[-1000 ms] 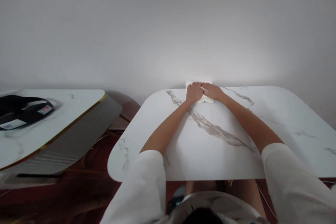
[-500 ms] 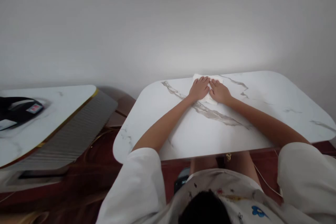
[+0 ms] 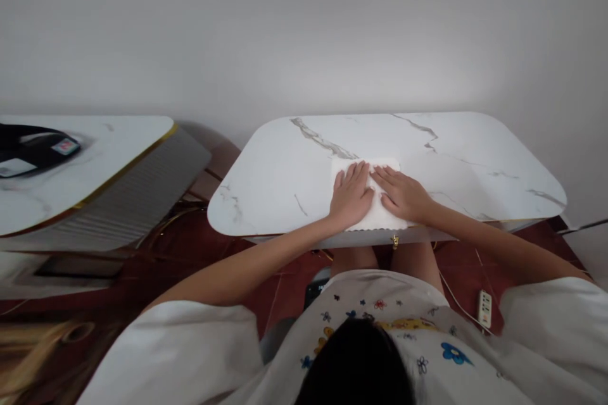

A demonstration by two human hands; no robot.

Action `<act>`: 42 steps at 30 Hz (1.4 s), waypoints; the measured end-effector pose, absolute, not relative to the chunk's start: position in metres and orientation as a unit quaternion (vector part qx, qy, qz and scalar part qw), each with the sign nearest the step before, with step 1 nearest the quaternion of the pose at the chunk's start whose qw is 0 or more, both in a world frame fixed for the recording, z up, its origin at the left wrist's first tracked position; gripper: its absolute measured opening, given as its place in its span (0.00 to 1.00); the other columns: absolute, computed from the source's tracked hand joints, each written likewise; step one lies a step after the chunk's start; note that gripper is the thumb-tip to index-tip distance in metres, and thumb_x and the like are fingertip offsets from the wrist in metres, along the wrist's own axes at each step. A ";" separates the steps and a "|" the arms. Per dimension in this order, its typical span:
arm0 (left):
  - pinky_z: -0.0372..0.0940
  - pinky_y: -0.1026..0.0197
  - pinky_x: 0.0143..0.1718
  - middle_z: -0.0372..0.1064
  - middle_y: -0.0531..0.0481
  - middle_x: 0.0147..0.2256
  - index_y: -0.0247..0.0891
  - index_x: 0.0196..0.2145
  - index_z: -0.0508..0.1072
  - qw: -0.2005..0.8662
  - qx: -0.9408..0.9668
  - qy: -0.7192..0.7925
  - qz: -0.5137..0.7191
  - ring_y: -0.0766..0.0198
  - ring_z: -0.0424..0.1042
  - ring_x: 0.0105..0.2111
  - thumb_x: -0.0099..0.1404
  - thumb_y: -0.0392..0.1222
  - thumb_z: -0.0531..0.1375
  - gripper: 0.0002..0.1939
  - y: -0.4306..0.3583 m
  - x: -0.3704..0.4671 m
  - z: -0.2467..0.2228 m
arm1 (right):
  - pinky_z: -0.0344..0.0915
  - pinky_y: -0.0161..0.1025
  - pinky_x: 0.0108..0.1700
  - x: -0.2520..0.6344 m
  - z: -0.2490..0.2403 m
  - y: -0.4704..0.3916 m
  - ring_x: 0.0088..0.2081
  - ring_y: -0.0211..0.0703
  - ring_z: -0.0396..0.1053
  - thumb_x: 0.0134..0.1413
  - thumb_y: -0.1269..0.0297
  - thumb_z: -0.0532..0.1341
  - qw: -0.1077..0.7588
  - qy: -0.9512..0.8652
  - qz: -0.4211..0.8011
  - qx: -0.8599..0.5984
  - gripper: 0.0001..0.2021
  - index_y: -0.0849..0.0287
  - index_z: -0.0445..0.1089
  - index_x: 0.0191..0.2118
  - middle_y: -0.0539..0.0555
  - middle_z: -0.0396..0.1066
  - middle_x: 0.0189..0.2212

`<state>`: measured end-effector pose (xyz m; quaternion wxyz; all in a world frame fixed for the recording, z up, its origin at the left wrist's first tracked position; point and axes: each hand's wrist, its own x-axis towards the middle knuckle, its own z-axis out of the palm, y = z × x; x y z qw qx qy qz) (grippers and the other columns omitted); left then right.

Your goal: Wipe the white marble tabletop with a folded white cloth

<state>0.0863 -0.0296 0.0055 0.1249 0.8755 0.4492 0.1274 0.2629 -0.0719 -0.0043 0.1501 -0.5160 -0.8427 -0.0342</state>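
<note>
A white cloth [image 3: 382, 215] with a scalloped lower edge lies flat on the white marbled tabletop [image 3: 270, 177], at its near side. My left hand [image 3: 352, 196] presses flat on the cloth's left part, fingers stretched forward. On its right part rests my right hand [image 3: 401, 193], also flat, with fingers pointing up and left. The fingertips of both hands almost meet over the cloth. Part of the cloth is hidden under the hands.
Left stands a second marbled table [image 3: 123, 139] with a gold edge, bearing a black item with a label [image 3: 64, 145]. A grey wall [image 3: 304, 31] runs behind. A gold knob [image 3: 394, 241] shows below the front edge. A power strip [image 3: 484, 309] lies on the red floor.
Both hands have drawn the cloth from the tabletop's far edge back to its near edge, where it now lies flatter. The camera view has shifted too.
</note>
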 end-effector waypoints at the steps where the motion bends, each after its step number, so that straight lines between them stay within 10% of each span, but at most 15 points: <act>1: 0.40 0.44 0.68 0.44 0.47 0.69 0.40 0.69 0.44 0.138 0.873 0.449 0.132 0.53 0.40 0.70 0.67 0.40 0.47 0.34 -0.038 0.087 0.004 | 0.56 0.56 0.64 0.268 -0.003 -0.079 0.67 0.53 0.51 0.61 0.65 0.49 0.147 -0.850 -0.032 -0.505 0.29 0.64 0.53 0.68 0.61 0.53 0.67; 30: 0.46 0.50 0.66 0.51 0.38 0.67 0.29 0.65 0.56 0.002 0.854 0.497 0.152 0.55 0.48 0.67 0.69 0.36 0.41 0.28 0.188 0.194 0.008 | 0.53 0.45 0.66 0.356 -0.009 0.172 0.66 0.47 0.53 0.60 0.66 0.47 0.135 -0.823 -0.055 -0.548 0.29 0.67 0.56 0.67 0.59 0.55 0.66; 42: 0.43 0.51 0.67 0.48 0.39 0.68 0.24 0.66 0.52 -0.001 0.913 0.392 0.111 0.55 0.46 0.68 0.70 0.37 0.40 0.29 0.165 0.250 0.011 | 0.53 0.53 0.64 0.404 -0.011 0.115 0.66 0.56 0.52 0.61 0.66 0.45 0.104 -0.767 -0.104 -0.624 0.29 0.70 0.55 0.66 0.63 0.55 0.66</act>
